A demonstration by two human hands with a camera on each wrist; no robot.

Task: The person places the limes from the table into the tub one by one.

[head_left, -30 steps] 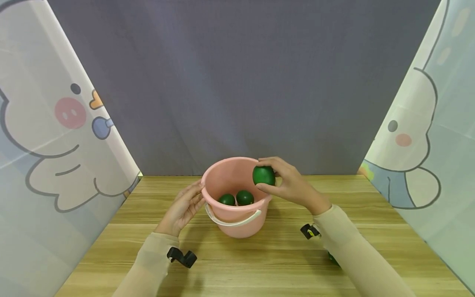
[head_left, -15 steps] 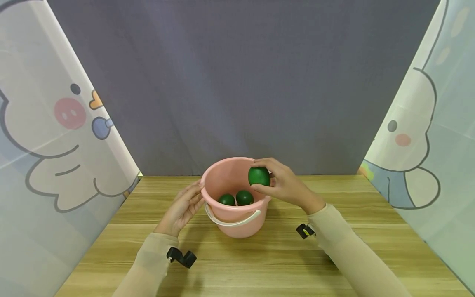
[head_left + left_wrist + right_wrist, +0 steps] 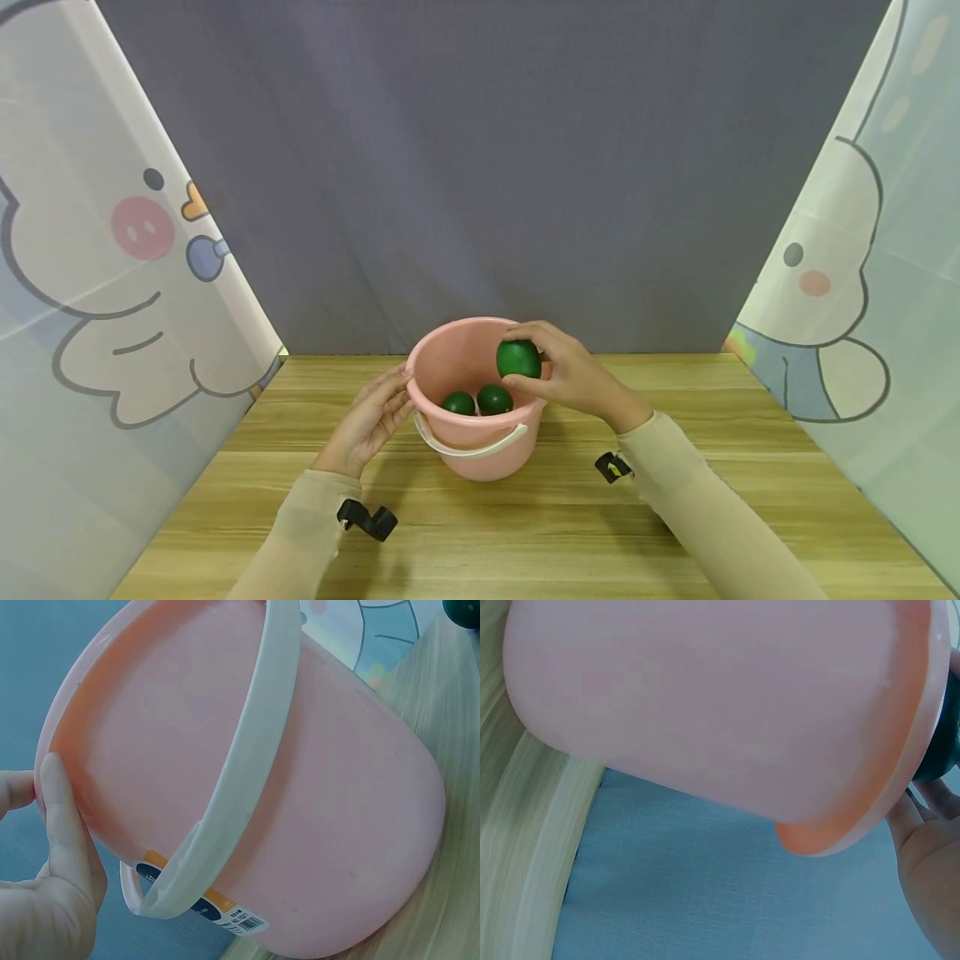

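A pink bucket [image 3: 487,462] with a white handle [image 3: 480,451] stands upright on the wooden table. My left hand [image 3: 371,421] holds its left rim, thumb on the outer wall in the left wrist view. Over the right part of the bucket's mouth, my right hand [image 3: 573,371] grips a round, dark green, avocado-like fruit [image 3: 518,358] between thumb and fingers. Two similar green fruits [image 3: 494,400] lie inside the bucket. In the right wrist view, the bucket's rim partly hides the held fruit [image 3: 941,742].
Another dark green round thing [image 3: 463,611] lies on the table, mostly hidden by my right forearm in the head view. A grey curtain [image 3: 480,183] hangs behind the table [image 3: 480,542]. Cartoon-printed cloths [image 3: 840,333] flank both sides.
My right hand has moved slightly left with the green fruit, further over the bucket's mouth. My left hand and the bucket have stayed put.
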